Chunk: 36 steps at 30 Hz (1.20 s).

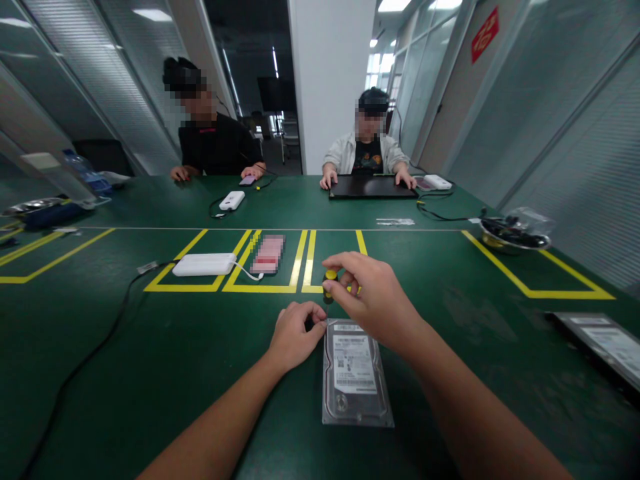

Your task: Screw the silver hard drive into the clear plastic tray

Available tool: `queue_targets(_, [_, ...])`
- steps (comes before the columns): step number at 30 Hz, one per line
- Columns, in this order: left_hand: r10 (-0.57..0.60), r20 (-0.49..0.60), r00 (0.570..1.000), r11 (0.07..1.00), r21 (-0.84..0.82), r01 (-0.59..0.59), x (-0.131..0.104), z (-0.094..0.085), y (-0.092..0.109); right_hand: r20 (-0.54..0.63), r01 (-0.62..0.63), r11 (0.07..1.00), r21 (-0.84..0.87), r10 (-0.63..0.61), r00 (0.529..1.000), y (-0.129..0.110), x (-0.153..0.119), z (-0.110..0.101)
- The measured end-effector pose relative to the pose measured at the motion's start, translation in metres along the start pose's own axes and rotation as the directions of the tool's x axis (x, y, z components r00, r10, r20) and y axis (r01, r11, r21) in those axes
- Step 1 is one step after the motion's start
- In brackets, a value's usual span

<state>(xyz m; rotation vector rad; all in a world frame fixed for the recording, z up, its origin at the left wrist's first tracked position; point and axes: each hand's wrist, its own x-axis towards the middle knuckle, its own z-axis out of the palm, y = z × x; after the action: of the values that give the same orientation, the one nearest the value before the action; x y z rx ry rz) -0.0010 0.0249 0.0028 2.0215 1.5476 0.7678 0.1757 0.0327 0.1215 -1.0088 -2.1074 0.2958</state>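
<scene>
A silver hard drive with a white label lies flat on the green table in front of me. My right hand grips a small screwdriver with a yellow and black handle, its thin shaft pointing down at the drive's far left corner. At that same corner my left hand is closed, thumb and forefinger against the drive's edge beside the screwdriver tip. The exact contact of the tip is too small to make out.
Another hard drive lies at the right edge. A metal bowl of dark parts stands beyond it. Left are a white power bank, a phone and a black cable. Across the table, one co-worker holds a dark panel; another sits left.
</scene>
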Motion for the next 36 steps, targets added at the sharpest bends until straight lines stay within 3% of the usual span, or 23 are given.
queue_targets(13, [0.006,-0.004,1.000,1.000,0.020,-0.006,0.0000,-0.0002,0.0006,0.030,-0.021,1.000,-0.015,0.021,0.999,-0.0043,-0.0014,-0.0029])
queue_targets(36, [0.014,0.010,1.000,0.999,0.051,-0.014,0.0006,0.0006,-0.0001,-0.061,0.012,1.000,-0.011,-0.013,0.998,-0.0028,-0.0021,0.0064])
